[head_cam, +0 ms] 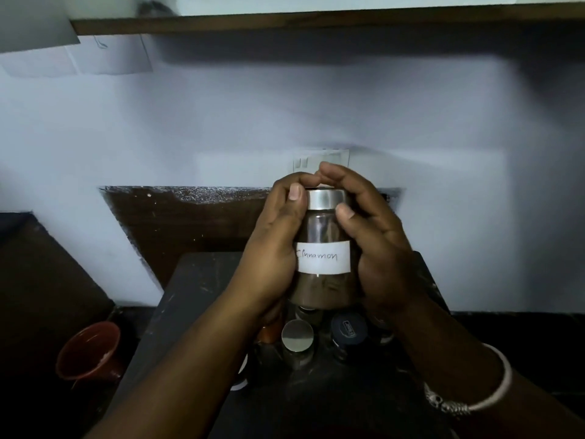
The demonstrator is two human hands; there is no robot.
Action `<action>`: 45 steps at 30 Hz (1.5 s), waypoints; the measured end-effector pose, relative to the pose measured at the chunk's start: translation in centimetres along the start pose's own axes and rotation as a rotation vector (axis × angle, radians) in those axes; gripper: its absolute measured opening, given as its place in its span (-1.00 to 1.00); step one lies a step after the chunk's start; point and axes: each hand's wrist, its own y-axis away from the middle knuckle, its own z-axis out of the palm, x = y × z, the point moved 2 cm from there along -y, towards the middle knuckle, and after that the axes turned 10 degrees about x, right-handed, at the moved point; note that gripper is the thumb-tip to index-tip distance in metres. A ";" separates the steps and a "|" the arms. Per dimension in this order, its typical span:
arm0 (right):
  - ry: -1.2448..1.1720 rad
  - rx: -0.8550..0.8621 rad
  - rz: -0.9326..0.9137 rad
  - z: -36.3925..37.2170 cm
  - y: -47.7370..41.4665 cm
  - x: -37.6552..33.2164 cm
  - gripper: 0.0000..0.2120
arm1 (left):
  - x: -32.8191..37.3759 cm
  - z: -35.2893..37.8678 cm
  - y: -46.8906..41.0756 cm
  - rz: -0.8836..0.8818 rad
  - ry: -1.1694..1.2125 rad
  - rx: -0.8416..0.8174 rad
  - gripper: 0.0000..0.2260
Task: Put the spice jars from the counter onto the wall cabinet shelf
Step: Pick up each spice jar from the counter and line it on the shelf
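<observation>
Left hand [278,236] and right hand [376,236] both wrap the upright cinnamon jar [323,226], which I see raised above the near counter jars [297,335]. Risk: a slip on what looks, dimly, like glass drops it onto them.

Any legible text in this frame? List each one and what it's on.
"Cinnamon": handwritten on the white label of the jar, which the left hand and right hand hold.
Dark blue lid on the counter below: pale logo, too small to read.
Paper on the wall, upper left: faint mark, not legible.
</observation>
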 end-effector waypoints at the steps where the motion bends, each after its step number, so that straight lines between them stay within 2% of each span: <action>1: -0.053 -0.008 0.043 -0.1 -0.2 -0.2 -0.61 | 0.2 -0.1 -0.1 -0.018 0.007 -0.011 -0.62; 6: -0.152 0.001 0.055 0.0 -0.9 -0.9 -0.62 | 1.2 0.3 -0.4 -0.050 0.051 -0.083 -0.69; 17: -0.180 -0.033 -0.009 0.7 -2.5 -1.1 -0.64 | 2.0 0.2 -1.9 0.055 0.018 -0.071 -0.75; 20: -0.090 -0.041 -0.057 1.2 -3.9 -1.4 -0.65 | 3.1 0.1 -3.0 0.102 -0.015 -0.069 -0.68; 22: 0.101 -0.042 -0.117 1.7 -5.5 -2.0 -0.66 | 4.8 -0.2 -4.4 0.165 -0.054 -0.063 -0.67; 25: 0.396 -0.096 -0.232 2.7 -8.5 -4.6 -0.49 | 8.8 -1.4 -7.3 0.282 -0.094 -0.045 -0.77; 28: 0.462 -0.234 -0.293 4.6 -11.4 -6.9 -0.26 | 12.1 -2.2 -10.1 0.341 -0.073 -0.040 -0.75; 32: 0.479 -0.252 -0.392 9.0 -19.0 -10.9 -0.29 | 18.2 -3.2 -16.8 0.538 -0.141 -0.030 -0.76; 34: 0.556 -0.232 -0.411 11.3 -23.6 -11.7 -0.33 | 20.4 -4.7 -21.6 0.557 -0.260 0.079 -0.68; 36: 0.636 -0.219 -0.382 13.5 -28.1 -11.0 -0.34 | 21.1 -7.7 -26.6 0.551 -0.447 0.332 -0.62; 38: 0.687 -0.218 -0.347 15.3 -32.6 -9.8 -0.34 | 20.9 -11.2 -30.9 0.572 -0.754 0.554 -0.64; 41: 0.754 -0.222 -0.336 18.2 -38.6 -6.9 -0.38 | 17.8 -15.0 -35.0 0.376 -1.352 0.473 -0.68; 43: 0.797 -0.215 -0.345 19.4 -41.8 -4.4 -0.40 | 16.0 -16.1 -35.8 0.335 -1.492 0.462 -0.67; 45: 0.859 -0.211 -0.344 21.1 -44.9 -1.6 -0.41 | 15.4 -16.7 -36.7 0.406 -1.482 0.493 -0.67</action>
